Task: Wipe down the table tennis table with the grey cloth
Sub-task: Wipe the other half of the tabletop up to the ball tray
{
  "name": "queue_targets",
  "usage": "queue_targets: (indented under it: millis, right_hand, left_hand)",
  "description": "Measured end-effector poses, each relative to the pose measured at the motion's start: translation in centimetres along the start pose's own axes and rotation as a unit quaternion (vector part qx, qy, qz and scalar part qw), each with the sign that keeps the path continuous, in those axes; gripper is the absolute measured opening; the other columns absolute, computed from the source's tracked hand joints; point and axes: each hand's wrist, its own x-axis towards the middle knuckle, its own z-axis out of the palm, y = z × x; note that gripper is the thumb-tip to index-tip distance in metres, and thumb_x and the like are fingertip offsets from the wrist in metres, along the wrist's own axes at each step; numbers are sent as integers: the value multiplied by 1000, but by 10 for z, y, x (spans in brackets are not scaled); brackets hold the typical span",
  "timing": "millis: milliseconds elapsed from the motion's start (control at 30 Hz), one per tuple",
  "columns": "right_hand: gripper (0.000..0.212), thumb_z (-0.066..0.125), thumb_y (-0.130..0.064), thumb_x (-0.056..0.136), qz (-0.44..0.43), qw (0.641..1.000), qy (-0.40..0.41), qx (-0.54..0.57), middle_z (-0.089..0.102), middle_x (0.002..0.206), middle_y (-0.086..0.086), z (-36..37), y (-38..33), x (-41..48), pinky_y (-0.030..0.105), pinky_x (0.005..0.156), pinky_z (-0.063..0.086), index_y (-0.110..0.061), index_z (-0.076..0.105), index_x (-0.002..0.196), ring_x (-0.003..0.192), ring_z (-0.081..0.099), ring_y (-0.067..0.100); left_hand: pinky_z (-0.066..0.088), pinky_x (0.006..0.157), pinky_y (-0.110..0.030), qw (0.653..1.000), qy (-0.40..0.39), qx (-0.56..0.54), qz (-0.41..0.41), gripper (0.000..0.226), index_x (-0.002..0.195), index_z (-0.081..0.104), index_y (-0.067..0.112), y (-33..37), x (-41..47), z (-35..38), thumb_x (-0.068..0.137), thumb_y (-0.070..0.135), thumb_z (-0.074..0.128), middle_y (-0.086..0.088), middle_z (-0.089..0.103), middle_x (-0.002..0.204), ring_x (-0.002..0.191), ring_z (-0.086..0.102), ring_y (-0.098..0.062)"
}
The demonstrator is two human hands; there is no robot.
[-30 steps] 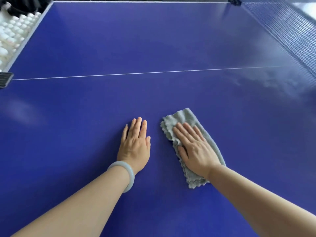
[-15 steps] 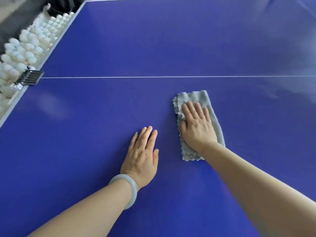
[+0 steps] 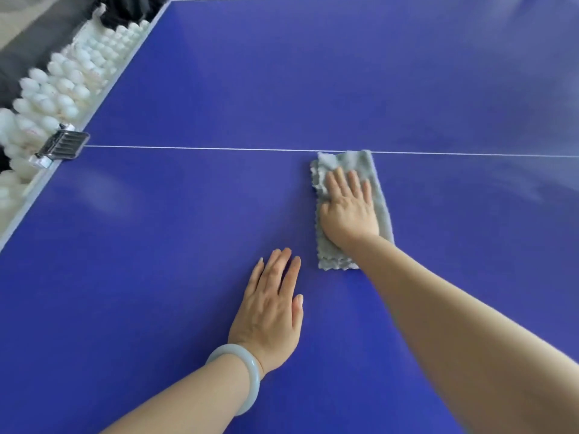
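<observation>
Your right hand lies flat on the cloth, fingers straight and slightly spread, palm pressing it onto the table. It grips nothing. The cloth is a folded grey strip running away from you. It shows past your fingertips, along both sides of the hand and behind the wrist, and its far end reaches the white line that crosses the table. Your left hand rests flat on the bare blue top, nearer to you and left of the cloth. Its fingers are straight and close together, it is apart from the cloth and it holds nothing. Its fingertips point toward the cloth's near left corner. A pale bangle sits on that wrist. Between the cloth and the left edge, the blue top carries a hazy pale patch. More haze spreads to the right of the cloth, near the line. At the left edge, where the line ends, a metal clamp grips the table rim. Beyond that rim lies a heap of white balls, too many and too blurred to count. In all you have two hands, one cloth, one bangle, one line and one clamp in view.
</observation>
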Motion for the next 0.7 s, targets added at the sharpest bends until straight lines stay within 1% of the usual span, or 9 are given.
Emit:
queue_targets:
  millis: [100,167,233,333,400,433,467,600,700]
  right_hand:
    - [58,30,-33,102,-192,979,-72,3,9,166,-10,7,-37,-2,33,123,-11,-26,19,158,153,-2,13]
    - [56,29,-37,105,-211,975,-72,0,10,166,-11,1,-16,4,30,123,-10,-28,18,159,153,-1,11]
    - [55,31,-39,105,-123,992,-15,0,13,166,-7,-10,27,8,31,124,-5,-26,21,158,154,3,14]
    - [59,26,-39,104,91,995,38,-8,8,167,-1,-27,79,10,39,124,-2,-19,17,159,154,1,20]
    - [62,21,-36,102,173,984,37,-16,2,167,1,-22,69,15,43,124,-5,-16,11,159,154,-4,23]
    - [62,20,-35,102,178,983,40,-16,1,167,1,-17,52,18,44,124,-7,-15,9,160,154,-6,25]
    - [62,22,-33,102,147,988,38,-11,2,167,1,-12,31,21,44,123,-8,-15,10,159,154,-5,26]
    - [56,24,-34,105,-121,992,-36,-3,9,167,-5,10,-38,21,38,124,-7,-22,17,159,154,-1,20]
    - [55,26,-37,106,-135,990,-29,-7,10,167,-5,1,-6,21,35,124,-5,-23,19,159,154,1,17]
  left_hand:
    - [20,123,-44,1000,-10,1,-1,61,155,27,11,-1,0,1,100,34,18,-7,20,163,151,17,-21]
    - [23,122,-44,1000,-7,7,-1,60,155,27,12,-1,-1,2,100,34,19,-7,21,163,151,18,-21]
    - [23,121,-44,1000,-8,8,0,59,155,27,11,-1,-1,2,101,34,20,-7,23,162,151,20,-22]
    - [23,120,-45,1000,-7,13,2,60,155,28,9,-1,0,3,101,34,22,-8,24,162,150,21,-23]
    - [27,120,-46,1000,-10,10,0,60,155,28,9,-1,0,2,101,34,22,-9,25,161,150,22,-24]
    - [27,119,-46,1000,-9,7,-1,59,155,28,10,0,0,2,101,34,22,-9,25,161,150,22,-24]
    - [27,119,-46,1000,-9,5,-1,59,155,28,10,0,0,2,101,34,22,-9,26,161,150,22,-24]
    - [22,122,-44,1000,-17,6,-2,59,156,25,13,-2,1,2,101,34,20,-7,22,162,151,18,-22]
    - [23,121,-44,1000,-17,11,-3,60,156,24,13,-3,1,1,101,35,17,-6,20,163,151,18,-22]
